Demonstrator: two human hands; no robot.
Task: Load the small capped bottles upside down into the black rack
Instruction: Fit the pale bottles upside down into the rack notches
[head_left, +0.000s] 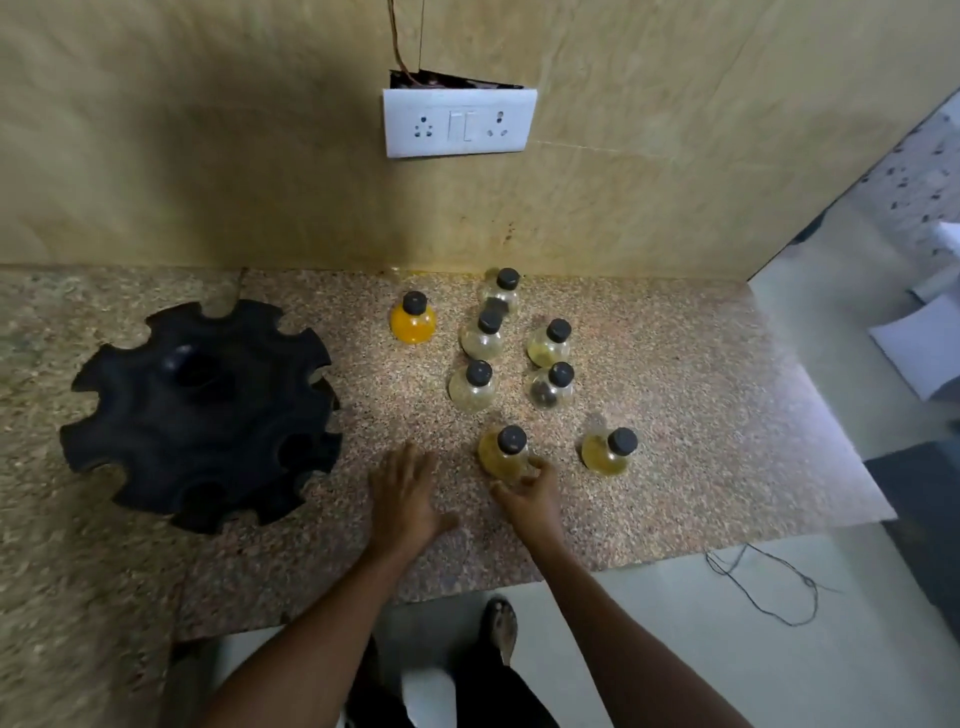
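Black rack (202, 410) beside eight upright capped bottles (478, 387), right hand (532, 496) touching one

A speckled stone bench (675, 415) is carrying a black notched rack (202, 415) at its left. Eight small black-capped bottles are standing upright to the right of it: an orange-filled bottle (413, 322) nearest the wall, and the nearest amber bottle (506, 452) by the front. The left hand (402, 493) is lying flat on the stone.

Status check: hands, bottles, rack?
Left hand open, flat on counter. Right hand closing fingers round nearest bottle, still upright. Black rack holds no bottles. Nothing between bottle and rack.
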